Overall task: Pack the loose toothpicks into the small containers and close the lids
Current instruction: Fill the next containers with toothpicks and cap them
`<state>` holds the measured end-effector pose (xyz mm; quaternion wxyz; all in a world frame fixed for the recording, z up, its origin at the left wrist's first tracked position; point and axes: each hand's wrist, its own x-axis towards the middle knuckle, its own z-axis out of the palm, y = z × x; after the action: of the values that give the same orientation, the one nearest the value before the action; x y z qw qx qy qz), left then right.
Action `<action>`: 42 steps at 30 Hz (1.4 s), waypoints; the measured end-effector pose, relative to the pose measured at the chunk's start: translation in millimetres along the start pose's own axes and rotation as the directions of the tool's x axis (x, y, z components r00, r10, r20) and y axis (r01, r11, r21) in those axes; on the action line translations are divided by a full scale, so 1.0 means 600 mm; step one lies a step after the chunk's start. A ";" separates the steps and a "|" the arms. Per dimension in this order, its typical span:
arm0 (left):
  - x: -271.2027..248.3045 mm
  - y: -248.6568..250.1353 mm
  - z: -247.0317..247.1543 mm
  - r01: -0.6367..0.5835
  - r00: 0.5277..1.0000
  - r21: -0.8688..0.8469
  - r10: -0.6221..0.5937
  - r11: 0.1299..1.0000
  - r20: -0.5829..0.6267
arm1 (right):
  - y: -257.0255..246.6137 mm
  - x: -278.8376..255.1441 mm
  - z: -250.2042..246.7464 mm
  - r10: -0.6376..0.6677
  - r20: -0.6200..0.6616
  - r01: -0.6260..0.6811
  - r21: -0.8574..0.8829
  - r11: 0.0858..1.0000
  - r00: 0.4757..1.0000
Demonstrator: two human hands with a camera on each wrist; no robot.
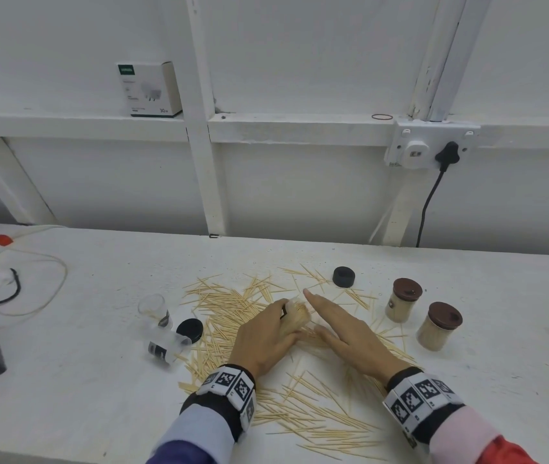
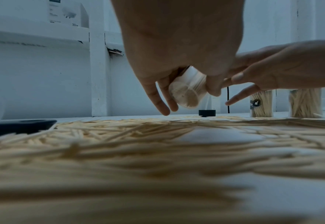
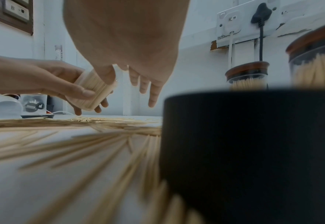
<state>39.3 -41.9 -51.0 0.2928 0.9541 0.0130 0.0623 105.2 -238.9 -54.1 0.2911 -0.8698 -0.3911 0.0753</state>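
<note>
My left hand [image 1: 266, 333] grips a clear container [image 1: 295, 318] packed with toothpicks and holds it tilted above the pile, mouth pointing away from me. In the left wrist view the container's base [image 2: 186, 97] faces the camera. My right hand [image 1: 336, 323] lies beside the container's mouth with fingers straight, holding nothing; its thumb [image 3: 105, 75] is by the container's side [image 3: 89, 92]. Loose toothpicks [image 1: 233, 306] cover the table around both hands. Two empty clear containers stand to the left, one upright [image 1: 154, 309] and one on its side [image 1: 166, 346].
Two full jars with brown lids [image 1: 403, 299] [image 1: 439, 326] stand at the right. Black lids lie behind the pile [image 1: 343, 276], beside the empty containers [image 1: 190, 330], and close to my right wrist [image 3: 253, 151]. Cables [image 1: 15, 289] lie far left.
</note>
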 end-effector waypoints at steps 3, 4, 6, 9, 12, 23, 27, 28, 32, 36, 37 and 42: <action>0.004 -0.007 0.003 0.020 0.998 0.047 -0.017 0.999 -0.060 | 0.010 0.004 0.003 0.063 -0.015 -0.064 -0.098 0.993 0.998; 0.005 -0.010 0.004 0.021 0.997 0.067 -0.016 0.998 -0.075 | 0.013 0.006 0.005 0.095 0.028 -0.091 -0.131 0.987 0.995; 0.006 -0.012 0.006 0.021 0.996 0.102 -0.012 0.995 -0.085 | 0.019 0.008 0.011 0.142 0.185 -0.099 -0.223 0.970 0.972; 0.005 -0.014 0.007 0.025 0.996 0.124 -0.014 0.992 -0.085 | 0.023 0.012 0.025 0.157 0.352 -0.036 -0.326 0.945 0.923; 0.005 -0.013 0.007 0.031 0.996 0.132 -0.020 0.991 -0.082 | 0.016 0.019 0.025 0.079 0.277 0.010 -0.307 0.952 0.958; 0.006 -0.018 0.010 0.031 0.997 0.147 -0.021 0.989 -0.069 | 0.016 0.024 0.019 0.005 0.145 0.063 -0.460 0.886 0.989; 0.006 -0.017 0.009 0.031 0.998 0.144 -0.023 0.989 -0.056 | 0.018 0.027 0.025 -0.031 0.079 0.063 -0.449 0.891 0.996; 0.006 -0.017 0.009 0.029 0.998 0.144 -0.021 0.989 -0.058 | 0.017 0.027 0.027 -0.045 0.062 0.069 -0.457 0.887 0.997; 0.006 -0.019 0.010 0.035 0.998 0.151 -0.027 0.988 -0.055 | 0.018 0.028 0.034 -0.064 0.008 0.060 -0.494 0.867 0.998; 0.007 -0.023 0.011 0.037 0.998 0.169 -0.028 0.985 -0.055 | 0.020 0.026 0.034 -0.079 -0.010 0.063 -0.511 0.858 0.997; 0.007 -0.022 0.011 0.039 0.998 0.179 -0.029 0.983 -0.059 | 0.021 0.025 0.033 -0.079 -0.009 0.063 -0.512 0.857 0.997; 0.007 -0.022 0.009 0.072 0.995 0.240 -0.052 0.968 -0.088 | 0.025 0.021 0.027 -0.105 -0.123 0.043 -0.429 0.903 0.987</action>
<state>44.4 -33.6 -62.5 0.1750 0.9785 0.0623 0.0896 117.5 -230.5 -74.7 0.1248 -0.8999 -0.4090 -0.0850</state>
